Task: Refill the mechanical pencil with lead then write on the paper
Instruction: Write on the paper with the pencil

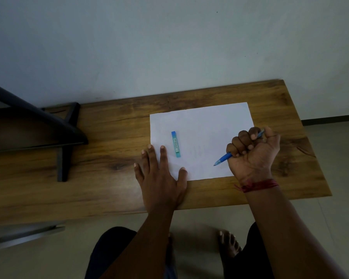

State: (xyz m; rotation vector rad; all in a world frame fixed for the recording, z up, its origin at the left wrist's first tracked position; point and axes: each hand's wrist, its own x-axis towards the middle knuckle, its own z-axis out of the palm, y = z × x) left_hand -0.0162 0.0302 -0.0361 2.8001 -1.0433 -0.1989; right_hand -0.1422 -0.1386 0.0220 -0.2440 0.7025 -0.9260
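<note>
**Fist gripping blue pencil over the sheet, flat hand pinning the corner**

Nearest the camera, a bare foot (229, 245) is resting on the pale floor (199, 220) between two knees in dark trousers. A red thread (258, 185) is circling the right wrist.

The right hand (252, 152) is curling into a fist round the blue mechanical pencil (223, 159), holding it slanted with its tip pointing down and left over the lower right part of the paper (201, 127); whether the tip is touching the sheet cannot be told. The left hand (159, 174) is lying flat with fingers spread, pressing on the paper's near left corner and partly on the wood.

Just beyond the left fingertips, a slim blue-and-teal lead case (176, 144) is lying on the sheet, pointing away from the person. It is carrying a label, but the print is too small to read.

The white sheet is sitting on a brown wood-grain desk (109, 137). A black metal frame (65, 137) is standing on the desk's left part. Behind, a plain grey-white wall (169, 47) is rising straight from the desk's far edge.
</note>
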